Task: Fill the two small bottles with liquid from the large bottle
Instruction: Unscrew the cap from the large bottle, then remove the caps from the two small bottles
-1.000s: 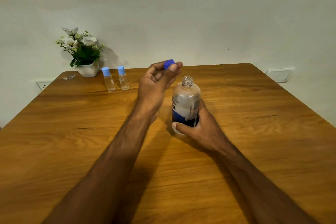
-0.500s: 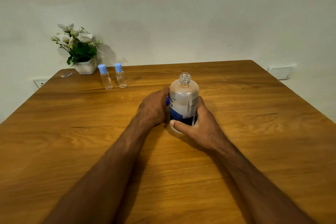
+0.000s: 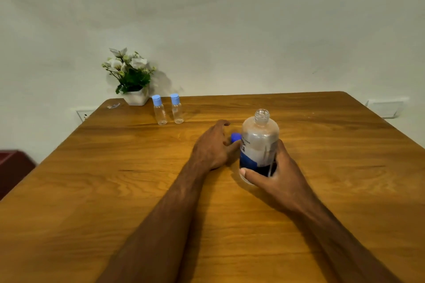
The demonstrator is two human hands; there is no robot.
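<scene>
The large clear bottle [image 3: 259, 142] stands upright near the table's middle, uncapped, with a blue and white label. My right hand [image 3: 273, 174] grips its lower part from the right. Its blue cap [image 3: 236, 137] sits low beside the bottle's left side. My left hand [image 3: 213, 147] is down at the table right beside the cap, fingers loosened and spread, the index finger lifted clear of the cap. Two small clear bottles [image 3: 160, 110] [image 3: 177, 108] with light blue caps stand upright, side by side, at the far left of the table.
A white pot of flowers [image 3: 134, 76] stands at the far left corner, just behind the small bottles. A small scrap [image 3: 113, 105] lies near it. The wooden table [image 3: 92, 190] meets a pale wall; a dark red object [image 3: 11, 167] sits off the left edge.
My left hand came down from above the bottle with the blue cap to the table beside it, and its fingers have loosened off the cap. My right hand kept holding the bottle.
</scene>
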